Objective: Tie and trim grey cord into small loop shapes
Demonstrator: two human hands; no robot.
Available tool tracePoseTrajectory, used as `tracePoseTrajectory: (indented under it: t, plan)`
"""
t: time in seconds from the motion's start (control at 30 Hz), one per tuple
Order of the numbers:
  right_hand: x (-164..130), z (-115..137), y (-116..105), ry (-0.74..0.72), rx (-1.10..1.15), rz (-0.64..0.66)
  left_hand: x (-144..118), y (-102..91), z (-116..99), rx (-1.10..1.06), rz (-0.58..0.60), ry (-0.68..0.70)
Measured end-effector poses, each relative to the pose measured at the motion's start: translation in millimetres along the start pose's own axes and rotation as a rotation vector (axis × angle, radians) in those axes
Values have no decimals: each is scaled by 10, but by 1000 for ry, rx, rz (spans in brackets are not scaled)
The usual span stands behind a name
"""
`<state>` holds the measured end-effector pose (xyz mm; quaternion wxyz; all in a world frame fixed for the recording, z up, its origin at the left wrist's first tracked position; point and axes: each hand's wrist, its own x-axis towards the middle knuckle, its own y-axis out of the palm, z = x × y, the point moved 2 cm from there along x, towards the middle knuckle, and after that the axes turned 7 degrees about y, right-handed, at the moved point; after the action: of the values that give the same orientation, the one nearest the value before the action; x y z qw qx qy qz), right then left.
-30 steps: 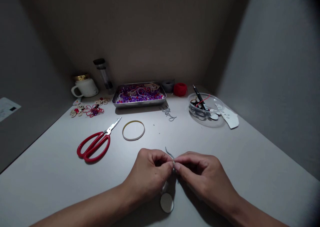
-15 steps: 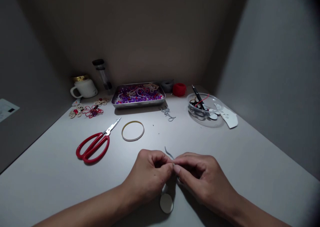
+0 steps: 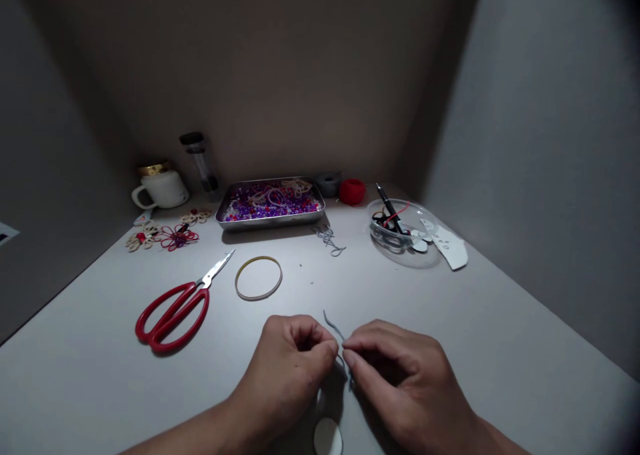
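Left hand [image 3: 290,365] and right hand [image 3: 400,375] low in the middle of the view, knuckles up, fingertips drawn together and nearly meeting over the grey table [image 3: 500,348]. Both curled tight, thumb against forefinger, pinching a thin grey cord [image 3: 333,323] right between them. One loose end of that cord sticking up and away from the pinch, curving toward the far side of the table; the rest hidden under the fingers. Just below the hands, near the bottom edge, a small white disc [image 3: 327,436], partly covered by the left wrist; whether joined to the cord, cannot tell.

Beyond the left hand, well apart, a yellowish ring [image 3: 259,277] flat on the table, and to its left red-handled scissors [image 3: 175,305], closed, tips pointing toward the far right. Farther back, a metal tray [image 3: 227,216] full of purple, red and white beads, with a small tangle of grey cord scraps [image 3: 327,238] just in front of its right corner. Right of that, a clear bowl [image 3: 400,245] holding a pen and bits, white paper tags [image 3: 447,251] touching its right side. Behind the tray, a red spool [image 3: 352,191] beside a grey spool [image 3: 329,183]. At far left, a white mug [image 3: 160,188], a clear bottle [image 3: 200,161], and small knotted flower shapes [image 3: 165,235] in red and cream.
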<state>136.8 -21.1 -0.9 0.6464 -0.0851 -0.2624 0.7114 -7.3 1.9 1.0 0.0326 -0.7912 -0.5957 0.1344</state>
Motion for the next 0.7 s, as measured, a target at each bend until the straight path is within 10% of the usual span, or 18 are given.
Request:
tracePoseTrajectory:
  t: [0.37, 0.7]
  plan:
    - [-2, 23, 14, -65, -53, 4, -27, 47, 26, 70, 14, -12]
    - [31, -65, 48, 290, 88, 0, -20, 38, -4, 50, -6, 17]
